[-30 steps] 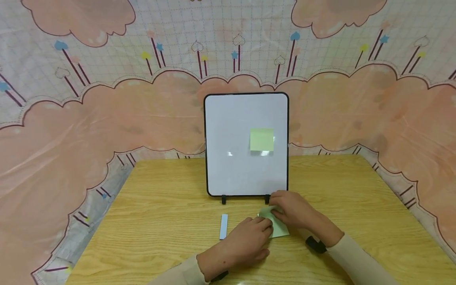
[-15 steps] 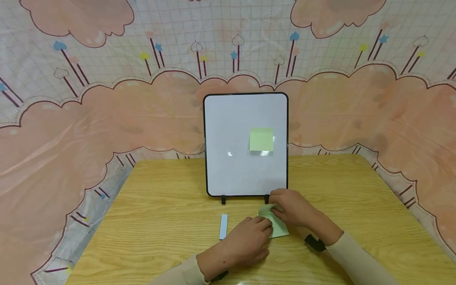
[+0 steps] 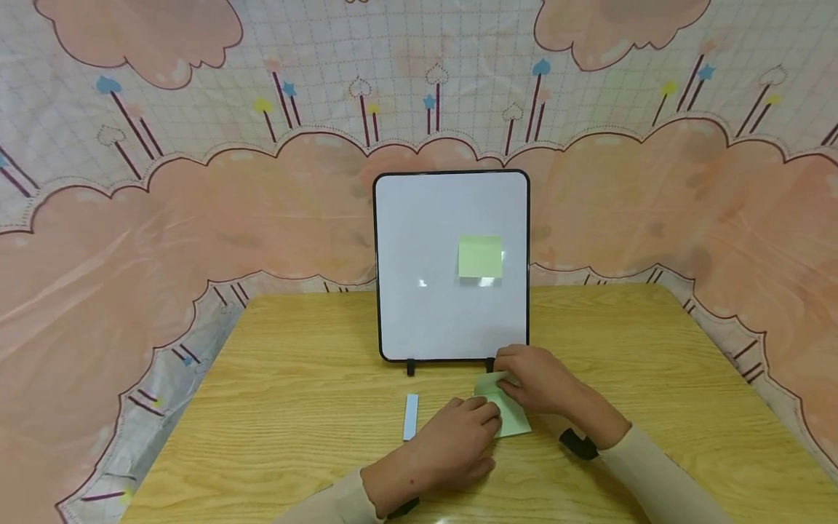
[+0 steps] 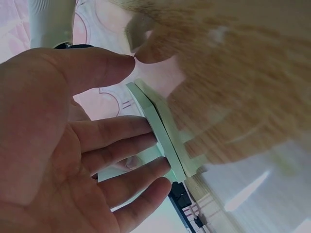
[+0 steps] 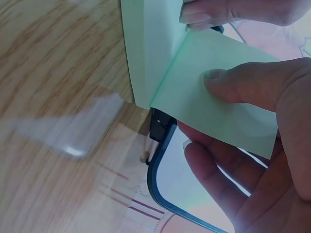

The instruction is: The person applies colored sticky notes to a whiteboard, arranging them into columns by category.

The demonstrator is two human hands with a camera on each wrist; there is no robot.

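Green sticky-note pad [image 3: 516, 423] is set just near of whiteboard [image 3: 425, 233]; its edge is touched by extended fingers of left hand [image 3: 458, 440]. Top sheet [image 5: 194, 92] is pinched by right hand [image 3: 540, 378]; best peeled slowly, evenly.

- Left hand [image 3: 458, 444]: nearer, fingers [image 4: 114, 130] loosely extended toward the right, thumb [image 4: 97, 70] apart.
- Right hand [image 3: 533, 378]: farther, thumb and fingers pinching.
- Left forearm [image 3: 334, 502] and right forearm [image 3: 655, 473] slant inward from the near side.
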